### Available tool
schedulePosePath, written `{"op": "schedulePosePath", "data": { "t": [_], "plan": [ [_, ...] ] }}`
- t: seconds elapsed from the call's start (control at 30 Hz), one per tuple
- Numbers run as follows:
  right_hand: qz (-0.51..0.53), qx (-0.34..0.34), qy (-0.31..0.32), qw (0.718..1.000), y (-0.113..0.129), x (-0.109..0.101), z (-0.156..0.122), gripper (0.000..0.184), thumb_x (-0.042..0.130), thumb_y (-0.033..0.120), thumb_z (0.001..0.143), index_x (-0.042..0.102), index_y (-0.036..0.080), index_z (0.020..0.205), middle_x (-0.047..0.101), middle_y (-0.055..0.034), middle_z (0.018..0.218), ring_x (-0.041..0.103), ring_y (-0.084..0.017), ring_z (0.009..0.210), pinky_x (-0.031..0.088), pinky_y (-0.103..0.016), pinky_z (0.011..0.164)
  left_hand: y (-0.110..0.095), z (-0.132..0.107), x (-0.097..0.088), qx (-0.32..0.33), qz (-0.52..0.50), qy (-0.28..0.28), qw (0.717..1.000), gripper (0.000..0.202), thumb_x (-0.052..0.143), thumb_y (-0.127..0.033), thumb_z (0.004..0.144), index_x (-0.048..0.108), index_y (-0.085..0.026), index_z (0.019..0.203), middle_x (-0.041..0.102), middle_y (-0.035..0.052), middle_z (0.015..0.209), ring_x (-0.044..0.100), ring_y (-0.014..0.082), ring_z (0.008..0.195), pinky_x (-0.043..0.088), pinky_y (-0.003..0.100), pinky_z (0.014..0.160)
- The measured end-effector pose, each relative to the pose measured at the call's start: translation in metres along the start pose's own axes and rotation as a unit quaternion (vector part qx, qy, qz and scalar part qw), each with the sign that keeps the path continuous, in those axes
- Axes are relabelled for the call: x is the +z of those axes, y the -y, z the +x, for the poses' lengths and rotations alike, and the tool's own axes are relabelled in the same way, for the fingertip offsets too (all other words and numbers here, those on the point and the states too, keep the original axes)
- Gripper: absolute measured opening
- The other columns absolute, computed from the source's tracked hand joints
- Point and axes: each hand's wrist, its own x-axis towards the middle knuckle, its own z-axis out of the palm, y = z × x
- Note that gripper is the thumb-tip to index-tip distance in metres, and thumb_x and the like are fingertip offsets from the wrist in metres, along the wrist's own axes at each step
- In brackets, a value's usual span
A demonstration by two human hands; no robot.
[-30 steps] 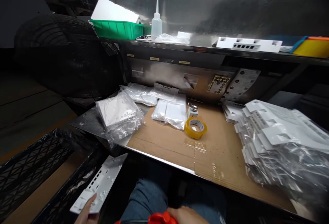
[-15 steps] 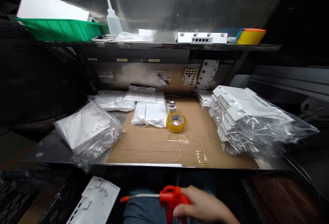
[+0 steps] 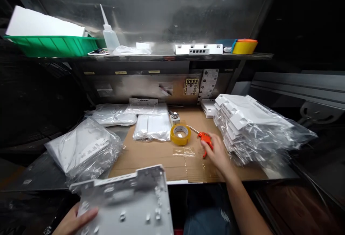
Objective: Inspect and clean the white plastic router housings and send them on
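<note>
At the lower left, my left hand (image 3: 74, 220) grips a white plastic housing (image 3: 134, 206) by its left edge, thumb on top. The housing's inner side, with small posts and clips, faces up, and its lower part runs out of view. My right hand (image 3: 217, 152) is closed round a red air blow gun (image 3: 205, 142) over the cardboard sheet (image 3: 159, 159). The gun's thin nozzle points left and back towards a roll of yellow tape (image 3: 180, 135). Whether the gun touches the cardboard I cannot tell.
Bagged white housings are stacked at the right (image 3: 250, 120), with more bagged parts at the left (image 3: 81, 145). White packets (image 3: 152, 125) and a small metal-topped bottle (image 3: 175, 117) lie behind. The shelf above bears a green bin (image 3: 54, 46) and a squeeze bottle (image 3: 110, 37).
My right hand has carried the blow gun from above my lap up and forward over the cardboard. My left hand has come into view with the housing, which has risen and moved right.
</note>
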Motion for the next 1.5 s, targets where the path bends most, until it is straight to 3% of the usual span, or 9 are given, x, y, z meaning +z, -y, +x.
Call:
{"op": "schedulePosePath", "data": {
  "t": [0.07, 0.17, 0.23, 0.3, 0.5, 0.73, 1.0, 1.17, 1.5],
  "plan": [
    [0.141, 0.001, 0.150, 0.979, 0.002, 0.006, -0.037, 0.052, 0.070, 0.054, 0.090, 0.068, 0.019, 0.129, 0.068, -0.0156, 0.135, 0.060, -0.031, 0.132, 0.044, -0.048, 0.115, -0.033, 0.001, 0.032, -0.015, -0.002, 0.062, 0.998, 0.091, 0.093, -0.061, 0.042, 0.069, -0.033, 0.126, 0.082, -0.0008, 0.086, 0.076, 0.0432, 0.087, 0.063, 0.054, 0.078],
    [0.341, 0.126, 0.320, 0.875, -0.006, 0.013, -0.089, 0.068, 0.077, 0.070, 0.078, 0.072, 0.017, 0.121, 0.076, -0.0166, 0.116, 0.069, -0.034, 0.120, 0.053, -0.051, 0.104, -0.076, 0.009, 0.087, 0.021, 0.074, 0.252, 0.965, 0.075, 0.086, -0.062, 0.059, 0.070, -0.019, 0.119, 0.081, 0.0101, 0.100, 0.076, 0.0403, 0.095, 0.062, 0.048, 0.083],
    [0.411, 0.201, 0.283, 0.843, -0.017, 0.014, -0.110, 0.067, 0.082, 0.066, 0.074, 0.073, 0.016, 0.117, 0.078, -0.0162, 0.109, 0.071, -0.035, 0.116, 0.055, -0.050, 0.101, -0.093, 0.022, 0.123, 0.133, 0.219, 0.382, 0.888, 0.070, 0.067, -0.075, 0.075, 0.070, -0.017, 0.115, 0.079, 0.0120, 0.102, 0.075, 0.0360, 0.097, 0.061, 0.045, 0.084],
    [0.447, 0.254, 0.190, 0.836, -0.031, 0.009, -0.119, 0.059, 0.084, 0.060, 0.076, 0.073, 0.016, 0.114, 0.080, -0.0149, 0.106, 0.072, -0.035, 0.116, 0.055, -0.051, 0.100, -0.105, 0.040, 0.154, 0.200, 0.278, 0.407, 0.847, 0.074, 0.054, -0.084, 0.078, 0.073, -0.017, 0.102, 0.078, 0.0119, 0.096, 0.074, 0.0336, 0.092, 0.061, 0.043, 0.080],
    [0.461, 0.308, 0.001, 0.832, -0.063, -0.030, -0.112, 0.069, 0.088, 0.060, 0.070, 0.071, 0.016, 0.120, 0.080, -0.0144, 0.114, 0.073, -0.037, 0.115, 0.057, -0.052, 0.102, -0.123, 0.104, 0.207, 0.388, 0.417, 0.248, 0.784, 0.030, 0.045, -0.032, 0.100, 0.069, -0.016, 0.104, 0.070, 0.0193, 0.119, 0.058, 0.0358, 0.120, 0.044, 0.055, 0.107],
    [0.484, 0.266, -0.107, 0.826, -0.055, -0.054, -0.110, 0.080, 0.084, 0.058, 0.077, 0.060, 0.019, 0.142, 0.076, -0.0125, 0.126, 0.069, -0.034, 0.124, 0.055, -0.049, 0.108, -0.122, 0.145, 0.211, 0.475, 0.511, 0.164, 0.697, 0.044, 0.038, -0.001, 0.090, 0.058, -0.014, 0.126, 0.073, 0.0205, 0.111, 0.061, 0.0339, 0.115, 0.049, 0.046, 0.090],
    [0.483, 0.260, -0.120, 0.827, -0.054, -0.057, -0.107, 0.080, 0.082, 0.057, 0.081, 0.057, 0.018, 0.146, 0.075, -0.0126, 0.128, 0.068, -0.034, 0.125, 0.056, -0.049, 0.107, -0.150, 0.164, 0.196, 0.451, 0.480, 0.139, 0.740, 0.031, 0.065, -0.034, 0.088, 0.043, -0.025, 0.109, 0.078, 0.0009, 0.087, 0.073, 0.0248, 0.085, 0.048, 0.034, 0.074],
    [0.487, 0.275, -0.126, 0.819, -0.050, -0.047, -0.104, 0.085, 0.089, 0.054, 0.073, 0.058, 0.017, 0.144, 0.076, -0.0127, 0.125, 0.070, -0.034, 0.121, 0.057, -0.047, 0.106, -0.161, 0.176, 0.191, 0.444, 0.462, 0.133, 0.756, 0.030, 0.061, -0.038, 0.088, 0.047, -0.023, 0.109, 0.073, 0.0020, 0.093, 0.072, 0.0206, 0.083, 0.051, 0.033, 0.074],
    [0.470, 0.275, -0.063, 0.836, -0.043, -0.021, -0.102, 0.089, 0.093, 0.054, 0.066, 0.060, 0.017, 0.140, 0.077, -0.0130, 0.124, 0.072, -0.036, 0.117, 0.060, -0.046, 0.101, -0.139, 0.151, 0.204, 0.478, 0.520, 0.183, 0.684, 0.024, 0.064, -0.033, 0.096, 0.065, -0.017, 0.113, 0.067, 0.0076, 0.106, 0.064, 0.0242, 0.100, 0.052, 0.046, 0.093]
  ]
}}
